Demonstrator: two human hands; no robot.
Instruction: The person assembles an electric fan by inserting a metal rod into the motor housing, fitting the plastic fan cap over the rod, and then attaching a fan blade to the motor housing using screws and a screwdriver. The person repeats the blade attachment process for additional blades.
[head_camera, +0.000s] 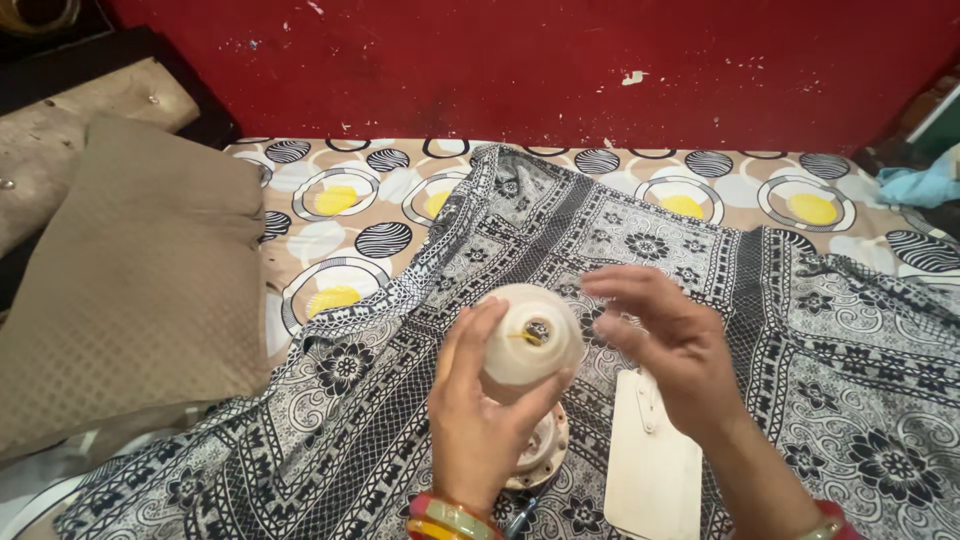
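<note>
My left hand (478, 415) grips a cream cone of thread (530, 340), held upright with its small open top facing me. Just to the right, my right hand (665, 340) hovers with thumb and fingers pinched near the cone's top; whether a strand lies between them is too fine to see. Under the cone, a round cream spool base (545, 455) rests on the cloth. A flat cream card-like piece (655, 465) lies below my right wrist. All of this sits over a black-and-white floral patterned fabric (560, 230) spread on the bed.
The bedsheet (340, 215) shows circles in yellow, black and beige. A tan cushion (130, 270) lies at the left. A red wall (560, 60) runs along the back. A light blue cloth (915, 185) sits at the far right edge.
</note>
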